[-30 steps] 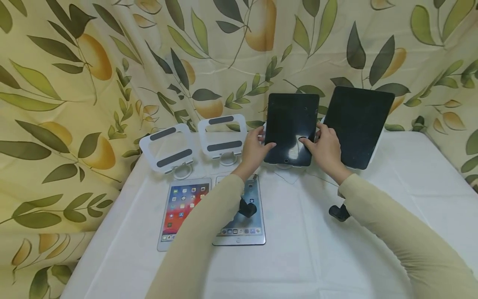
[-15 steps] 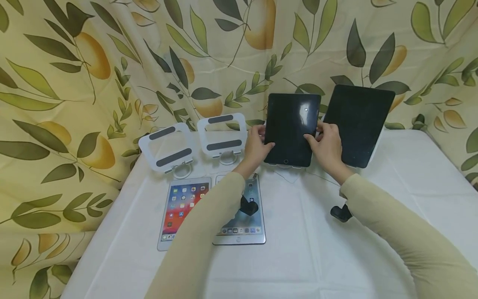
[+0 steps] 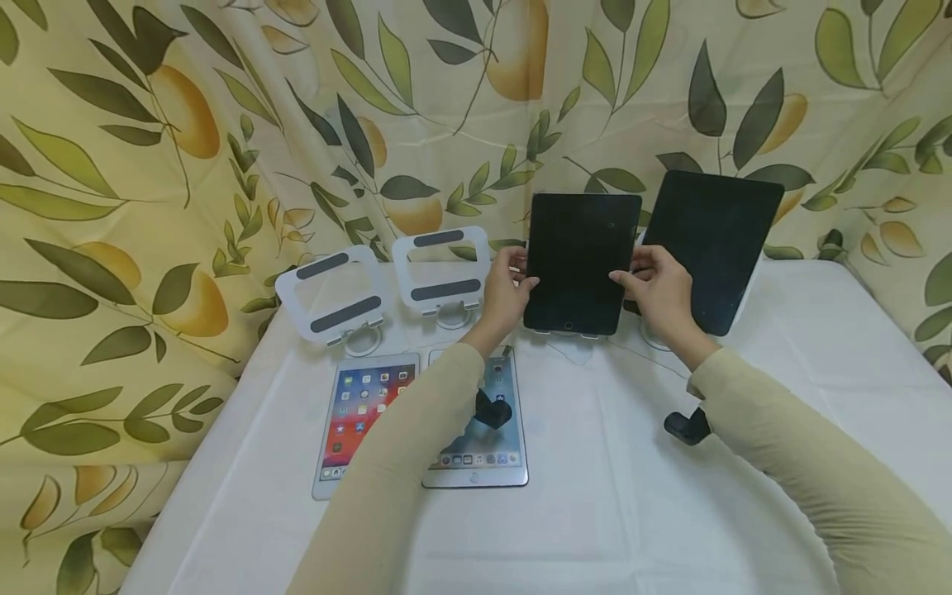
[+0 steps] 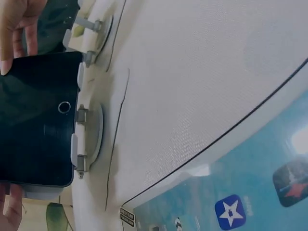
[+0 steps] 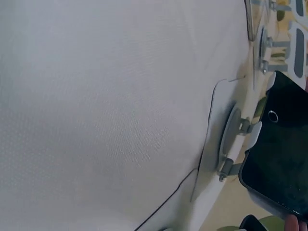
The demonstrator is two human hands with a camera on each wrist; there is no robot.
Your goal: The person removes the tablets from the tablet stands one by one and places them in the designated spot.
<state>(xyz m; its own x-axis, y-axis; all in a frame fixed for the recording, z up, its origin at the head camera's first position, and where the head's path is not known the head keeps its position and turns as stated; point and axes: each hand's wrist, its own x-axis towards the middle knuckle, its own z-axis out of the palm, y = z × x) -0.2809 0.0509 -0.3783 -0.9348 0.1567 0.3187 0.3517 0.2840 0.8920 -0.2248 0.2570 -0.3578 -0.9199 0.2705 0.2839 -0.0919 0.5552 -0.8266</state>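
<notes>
A tablet (image 3: 583, 260) with a dark screen and a round home button leans upright on a stand at the back of the table. Its lower edge sits at the stand's lips, close above the round base (image 5: 230, 137) in the right wrist view. My left hand (image 3: 506, 293) holds the left side edge, thumb at the front and fingers behind. At the opposite edge my right hand (image 3: 662, 289) grips it the same way, its thumb on the border. In the left wrist view the tablet (image 4: 38, 120) shows between both hands; the stand's back is hidden.
A larger dark tablet (image 3: 717, 248) leans on a stand to the right. Two white stands (image 3: 335, 293) with grey pads stand at left, bearing nothing. Two lit tablets (image 3: 476, 477) lie before them, partly under my left sleeve. A patterned curtain (image 3: 476, 99) hangs behind the white table.
The tablet's top edge has dropped a little and its tilt has changed; the glare on its screen has gone. My right hand has shifted slightly right along with its edge.
</notes>
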